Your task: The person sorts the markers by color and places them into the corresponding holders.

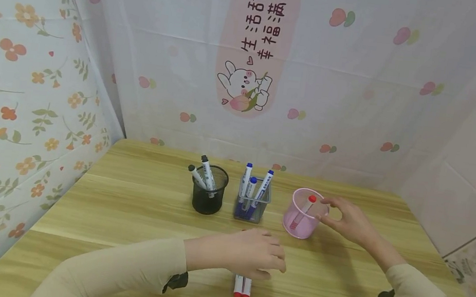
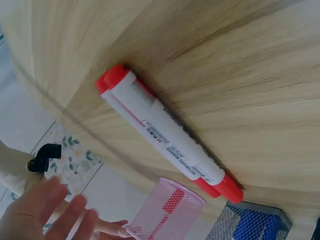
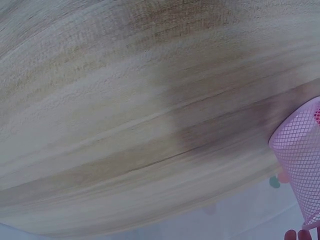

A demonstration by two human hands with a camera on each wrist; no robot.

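Note:
My left hand hovers over the table with loosely bent fingers and holds nothing. Beneath it lie two red-capped whiteboard markers, side by side and touching; the hand partly covers them in the head view. My right hand pinches the rim of a pink mesh pen holder from the right with thumb and fingers. One red-capped marker leans inside that holder. In the right wrist view only fingertips show at the pink holder's rim.
Left of the pink holder stands a grey square mesh holder with blue-capped markers. Farther left, a black round mesh holder contains two black-capped markers. Patterned curtains enclose the wooden table at the back and sides.

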